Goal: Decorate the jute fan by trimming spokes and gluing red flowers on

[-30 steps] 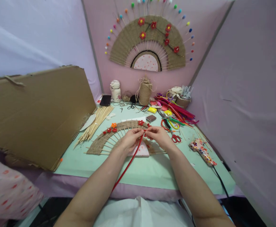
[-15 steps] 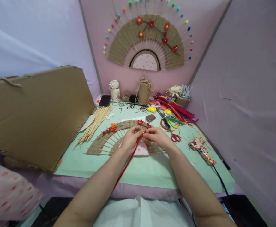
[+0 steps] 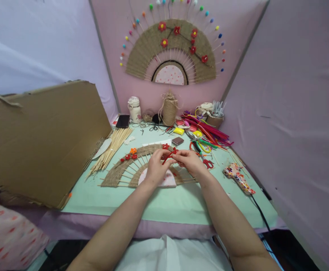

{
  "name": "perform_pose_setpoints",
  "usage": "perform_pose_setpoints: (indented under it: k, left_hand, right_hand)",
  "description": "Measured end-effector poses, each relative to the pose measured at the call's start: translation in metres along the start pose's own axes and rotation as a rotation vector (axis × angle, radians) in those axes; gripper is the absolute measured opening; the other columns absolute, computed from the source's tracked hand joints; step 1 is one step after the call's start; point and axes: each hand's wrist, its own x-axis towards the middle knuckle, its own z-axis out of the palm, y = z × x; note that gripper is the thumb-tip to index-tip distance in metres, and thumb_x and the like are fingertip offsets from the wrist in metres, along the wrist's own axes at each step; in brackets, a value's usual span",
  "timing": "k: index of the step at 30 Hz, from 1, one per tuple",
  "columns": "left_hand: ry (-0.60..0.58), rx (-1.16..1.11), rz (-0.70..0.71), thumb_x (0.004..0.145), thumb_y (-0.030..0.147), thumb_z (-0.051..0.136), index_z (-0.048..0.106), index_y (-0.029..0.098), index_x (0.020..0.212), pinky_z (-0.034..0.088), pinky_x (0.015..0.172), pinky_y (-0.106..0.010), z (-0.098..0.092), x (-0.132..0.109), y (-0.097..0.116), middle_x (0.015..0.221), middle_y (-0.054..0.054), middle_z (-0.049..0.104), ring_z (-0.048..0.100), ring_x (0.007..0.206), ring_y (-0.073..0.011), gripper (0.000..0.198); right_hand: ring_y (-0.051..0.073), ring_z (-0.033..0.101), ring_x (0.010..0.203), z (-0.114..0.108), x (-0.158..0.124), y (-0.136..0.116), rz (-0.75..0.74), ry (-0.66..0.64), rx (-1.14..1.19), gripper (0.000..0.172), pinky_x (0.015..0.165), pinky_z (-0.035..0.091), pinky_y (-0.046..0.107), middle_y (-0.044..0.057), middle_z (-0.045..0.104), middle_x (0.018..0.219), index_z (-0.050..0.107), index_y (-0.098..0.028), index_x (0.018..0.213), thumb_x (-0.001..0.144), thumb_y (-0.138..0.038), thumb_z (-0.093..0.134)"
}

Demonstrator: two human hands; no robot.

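Note:
Both hands meet over a flat woven fan (image 3: 114, 175) on the table, which carries red and orange flowers on its left part. My left hand (image 3: 158, 165) is closed on a red pipe cleaner (image 3: 167, 157), part of which shows between the hands. Close against it, my right hand (image 3: 189, 162) pinches the same red strand with its fingertips. The fan's white, spotted centre (image 3: 168, 181) lies partly under my left hand. Fingers hide most of the red piece.
Red scissors (image 3: 208, 163) and pliers lie right of the fan, with a patterned glue gun (image 3: 239, 178) farther right. Bamboo sticks (image 3: 110, 150) and a large cardboard sheet (image 3: 40, 143) are at left. Twine (image 3: 169, 110) and pipe cleaners (image 3: 209, 130) stand behind.
The long red tail that hung from my left hand toward the table's front edge no longer shows there. A short red length now slants between the hands. The view has shifted slightly.

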Motion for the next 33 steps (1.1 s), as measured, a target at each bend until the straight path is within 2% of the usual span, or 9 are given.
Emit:
perform_pose_setpoints:
  k: [3, 11, 15, 19, 26, 33]
  left_hand:
    - [-0.041, 0.111, 0.108, 0.072, 0.017, 0.071, 0.07, 0.021, 0.081, 0.043, 0.078, -0.029, 0.0, -0.0019, -0.0021, 0.087, -0.004, 0.065, 0.058, 0.084, -0.0183, 0.01]
    - [0.005, 0.072, 0.142, 0.079, 0.017, 0.063, 0.07, 0.023, 0.074, 0.042, 0.078, -0.029, 0.0006, -0.0046, -0.0044, 0.081, -0.003, 0.065, 0.058, 0.081, -0.0183, 0.01]
    - [-0.008, 0.106, 0.141, 0.081, 0.018, 0.06, 0.069, 0.024, 0.077, 0.042, 0.082, -0.031, 0.0001, -0.0048, -0.0041, 0.083, -0.004, 0.065, 0.057, 0.084, -0.0198, 0.011]
    - [-0.028, 0.155, 0.149, 0.082, 0.018, 0.058, 0.067, 0.024, 0.079, 0.041, 0.082, -0.031, 0.0013, -0.0057, -0.0061, 0.084, -0.005, 0.065, 0.056, 0.084, -0.0202, 0.011]
    - [-0.055, 0.336, 0.213, 0.086, 0.017, 0.051, 0.06, 0.021, 0.079, 0.038, 0.074, -0.03, 0.0036, -0.0088, -0.0073, 0.078, -0.005, 0.06, 0.053, 0.077, -0.0193, 0.012]
    - [-0.072, 0.417, 0.192, 0.086, 0.015, 0.049, 0.057, 0.021, 0.079, 0.038, 0.073, -0.029, 0.0048, -0.0096, -0.0088, 0.077, -0.004, 0.058, 0.052, 0.075, -0.0189, 0.012]
  right_hand:
    - [0.007, 0.037, 0.048, -0.0013, 0.0003, 0.0012, 0.009, -0.042, -0.011, 0.031, 0.047, 0.025, 0.023, -0.005, 0.049, 0.052, 0.062, -0.017, 0.064, 0.066, -0.046, 0.073]
    - [0.007, 0.039, 0.053, -0.0036, -0.0008, 0.0003, 0.058, -0.097, 0.013, 0.031, 0.048, 0.028, 0.022, -0.006, 0.049, 0.058, 0.062, -0.017, 0.066, 0.064, -0.044, 0.075]
    - [0.008, 0.044, 0.056, -0.005, -0.0005, -0.0023, 0.044, -0.042, 0.058, 0.028, 0.051, 0.032, 0.022, -0.003, 0.057, 0.066, 0.068, -0.017, 0.075, 0.065, -0.043, 0.075]
    - [0.008, 0.047, 0.055, -0.005, -0.0001, -0.0034, 0.038, 0.03, 0.151, 0.028, 0.054, 0.036, 0.024, -0.002, 0.06, 0.063, 0.069, -0.017, 0.074, 0.06, -0.039, 0.08]
    - [0.008, 0.051, 0.055, -0.0017, -0.001, -0.0038, 0.083, 0.041, 0.186, 0.027, 0.057, 0.04, 0.024, -0.002, 0.06, 0.061, 0.068, -0.016, 0.071, 0.056, -0.034, 0.082]
    - [0.009, 0.051, 0.054, 0.0002, -0.0019, -0.0055, 0.105, 0.033, 0.16, 0.027, 0.056, 0.04, 0.025, -0.002, 0.06, 0.059, 0.067, -0.016, 0.069, 0.054, -0.034, 0.081]
